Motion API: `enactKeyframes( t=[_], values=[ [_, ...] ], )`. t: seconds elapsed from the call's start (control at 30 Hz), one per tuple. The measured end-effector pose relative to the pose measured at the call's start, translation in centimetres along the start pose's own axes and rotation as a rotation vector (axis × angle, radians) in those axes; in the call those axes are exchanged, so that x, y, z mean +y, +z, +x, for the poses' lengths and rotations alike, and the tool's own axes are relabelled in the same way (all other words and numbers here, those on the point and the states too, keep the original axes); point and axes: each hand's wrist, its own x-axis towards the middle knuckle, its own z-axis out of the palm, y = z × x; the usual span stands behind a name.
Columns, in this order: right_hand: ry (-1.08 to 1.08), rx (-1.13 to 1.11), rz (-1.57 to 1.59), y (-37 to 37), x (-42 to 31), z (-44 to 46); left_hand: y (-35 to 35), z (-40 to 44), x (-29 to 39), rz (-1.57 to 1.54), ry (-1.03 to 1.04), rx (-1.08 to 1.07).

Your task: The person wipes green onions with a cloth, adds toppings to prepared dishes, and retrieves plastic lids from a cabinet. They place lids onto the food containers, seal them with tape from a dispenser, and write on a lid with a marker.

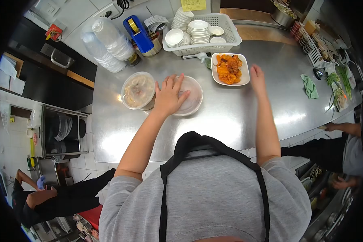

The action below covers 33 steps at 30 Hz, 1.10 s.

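Observation:
My left hand [169, 97] lies with fingers spread over the lid of a round plastic container [194, 94] on the steel counter. Left of that hand stands a second round takeaway container [138, 90], its translucent lid showing pale food inside. A white square bowl [234, 84] of orange, glazed-looking food [229, 69] sits further back. Beside the bowl's right edge is my right hand [258, 77], seen edge-on with fingers stretched out and nothing in them. Whether it touches the bowl I cannot tell.
At the back, a grey basket [230, 45] holds stacked white dishes, beside a blue tape dispenser [138, 34] and bagged plastic containers [113, 42]. A green cloth [309, 86] and green onions [343, 78] lie right. Other people stand at left [64, 197] and right [326, 151].

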Motion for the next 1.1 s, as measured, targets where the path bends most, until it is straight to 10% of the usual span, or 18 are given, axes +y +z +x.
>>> enactKeyframes(
  t=[0.03, 0.23, 1.1],
  values=[
    [0.394, -0.325, 0.169, -1.6, -0.5, -0.1, 0.0, -0.7, 0.0, 0.001, -0.003, 0.0],
    [0.496, -0.476, 0.471, 0.0, 0.5, -2.3, 0.0, -2.9, -0.4, 0.015, -0.1, 0.005],
    [0.428, -0.95, 0.533, 20.1, -12.1, -6.3, -1.3, -10.9, 0.4, -0.012, -0.155, 0.138]
  ],
)
